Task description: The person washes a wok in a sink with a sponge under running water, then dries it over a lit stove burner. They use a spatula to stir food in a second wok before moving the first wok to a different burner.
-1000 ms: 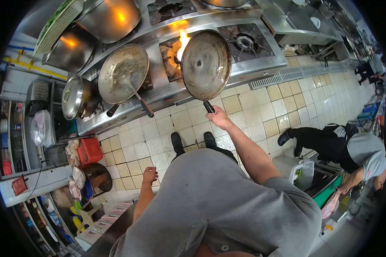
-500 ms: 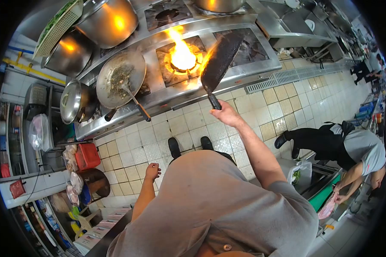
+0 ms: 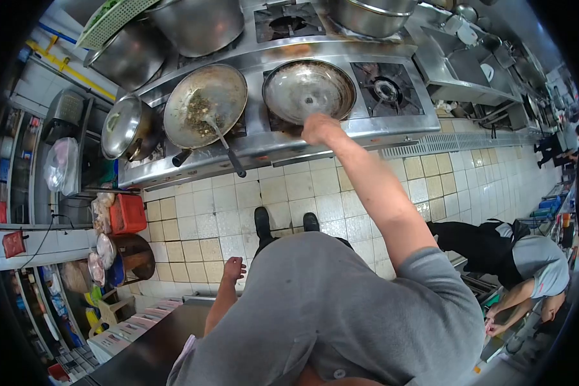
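My right hand (image 3: 320,129) is closed at the near rim of a wok (image 3: 309,93), around its handle, which my fingers hide. The wok sits level over the middle front burner and looks bare inside. My left hand (image 3: 235,269) hangs beside my body, fingers loosely bent and apart, with nothing in it. To the left of the wok, a second wok (image 3: 185,87) holds dark chopped food (image 3: 201,114). A ladle (image 3: 224,143) leans in that food, its dark handle over the stove's front edge.
Left on the stove stands a lidded pot (image 3: 123,127). Large steel pots (image 3: 196,29) line the back. An uncovered burner (image 3: 386,90) lies right of my wok. A co-worker in a grey shirt (image 3: 539,257) bends over a counter at right. A red bin (image 3: 128,213) stands at left.
My right hand has brought the wok from a steep tilt down onto the burner. The tall flame no longer shows. My left hand still hangs at my side.
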A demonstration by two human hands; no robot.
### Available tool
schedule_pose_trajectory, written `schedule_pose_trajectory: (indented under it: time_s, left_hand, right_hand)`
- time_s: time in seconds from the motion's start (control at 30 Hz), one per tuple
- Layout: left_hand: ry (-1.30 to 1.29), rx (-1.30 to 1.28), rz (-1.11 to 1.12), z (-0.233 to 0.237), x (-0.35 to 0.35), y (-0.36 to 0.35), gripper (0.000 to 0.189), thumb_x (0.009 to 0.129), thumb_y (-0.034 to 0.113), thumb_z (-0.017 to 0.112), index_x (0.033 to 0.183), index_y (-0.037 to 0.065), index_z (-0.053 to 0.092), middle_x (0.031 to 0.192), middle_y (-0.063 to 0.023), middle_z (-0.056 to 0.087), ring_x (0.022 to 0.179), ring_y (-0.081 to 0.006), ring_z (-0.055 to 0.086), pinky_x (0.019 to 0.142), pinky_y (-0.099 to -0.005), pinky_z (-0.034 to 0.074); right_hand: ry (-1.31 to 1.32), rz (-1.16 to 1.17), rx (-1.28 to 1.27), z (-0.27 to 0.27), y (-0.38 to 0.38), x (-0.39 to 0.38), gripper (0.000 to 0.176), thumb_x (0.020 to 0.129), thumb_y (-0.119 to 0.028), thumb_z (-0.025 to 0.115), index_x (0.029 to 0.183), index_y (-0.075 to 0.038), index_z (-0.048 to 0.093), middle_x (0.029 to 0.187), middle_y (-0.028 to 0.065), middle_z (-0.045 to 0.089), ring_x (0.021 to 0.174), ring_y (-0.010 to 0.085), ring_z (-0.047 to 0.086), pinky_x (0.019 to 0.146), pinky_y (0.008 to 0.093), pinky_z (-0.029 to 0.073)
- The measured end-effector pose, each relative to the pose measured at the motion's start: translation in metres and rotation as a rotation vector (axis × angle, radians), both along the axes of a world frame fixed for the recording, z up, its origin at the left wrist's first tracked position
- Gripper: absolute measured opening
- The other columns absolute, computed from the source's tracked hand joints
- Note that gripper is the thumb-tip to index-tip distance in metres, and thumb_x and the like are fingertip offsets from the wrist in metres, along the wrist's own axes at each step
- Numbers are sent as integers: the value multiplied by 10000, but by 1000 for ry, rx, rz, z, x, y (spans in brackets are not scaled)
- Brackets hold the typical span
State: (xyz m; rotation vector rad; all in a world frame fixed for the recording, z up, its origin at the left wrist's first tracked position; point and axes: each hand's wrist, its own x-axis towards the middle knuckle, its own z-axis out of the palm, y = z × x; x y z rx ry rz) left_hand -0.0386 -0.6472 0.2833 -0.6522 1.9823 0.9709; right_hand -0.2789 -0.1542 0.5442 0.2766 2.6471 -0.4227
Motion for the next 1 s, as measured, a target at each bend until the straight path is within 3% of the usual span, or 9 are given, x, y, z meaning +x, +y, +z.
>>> schedule_pose_trajectory:
  time_s: [0.03, 0.13, 0.47, 0.67, 0.73, 0.87, 0.93, 1.0]
  left_hand:
    - [52, 56, -24, -22, 7, -15, 329, 995, 338, 540, 1199, 80, 545, 915, -101, 684, 715, -200, 660, 562, -354, 520]
    - [49, 63, -28, -21, 22, -21, 327, 998, 335, 533, 1203, 79, 536, 923, -99, 681, 710, -206, 654, 566, -359, 519]
    - [-67, -49, -111, 11, 29, -29, 331, 1015, 343, 526, 1220, 83, 528, 924, -86, 675, 704, -212, 645, 595, -384, 524]
    - [-47, 15, -4, 11, 0, -31, 358, 1001, 355, 535, 1240, 88, 530, 918, -82, 674, 700, -188, 642, 582, -361, 517]
    - [-54, 44, 35, -8, -3, -37, 360, 991, 366, 546, 1229, 96, 535, 918, -78, 674, 698, -181, 639, 586, -350, 512]
    - [-20, 85, 30, 4, -10, -24, 346, 986, 364, 554, 1208, 99, 542, 917, -71, 676, 702, -177, 638, 591, -347, 511]
    - [-10, 41, -108, 22, -12, -14, 335, 984, 363, 560, 1192, 100, 549, 909, -69, 677, 706, -177, 640, 592, -349, 513]
    - [-13, 33, -110, 25, -10, -8, 329, 985, 362, 560, 1184, 100, 552, 909, -69, 678, 708, -176, 642, 596, -351, 516]
  right_hand:
    - [-29, 16, 41, -24, -2, -10, 343, 868, -207, 590, 1118, -16, 729, 1210, 190, 688, 1156, 348, 652, 941, 438, 530]
    - [-113, 4, 105, -42, -8, -11, 340, 866, -196, 588, 1130, -37, 731, 1208, 177, 693, 1168, 341, 650, 950, 429, 527]
    - [-50, -186, 8, -46, -7, -16, 336, 872, -177, 577, 1140, -40, 726, 1230, 163, 686, 1185, 329, 641, 968, 412, 519]
    - [-41, -197, -1, -42, -13, -11, 383, 939, -333, 608, 1171, -47, 711, 1285, 147, 660, 1218, 311, 621, 985, 403, 513]
    - [-45, -241, -29, -37, -14, -8, 425, 954, -409, 611, 1189, -67, 708, 1299, 141, 654, 1220, 301, 620, 983, 395, 515]
    - [-71, -304, -38, -37, -14, -5, 407, 958, -397, 612, 1195, -81, 709, 1291, 135, 660, 1211, 296, 627, 980, 394, 516]
    - [-75, -329, -28, -39, -14, -8, 404, 958, -393, 617, 1198, -81, 708, 1293, 132, 661, 1214, 291, 626, 981, 391, 514]
    - [-61, -347, -46, -46, -13, -11, 403, 957, -391, 619, 1198, -80, 707, 1292, 131, 661, 1215, 290, 626, 979, 390, 515]
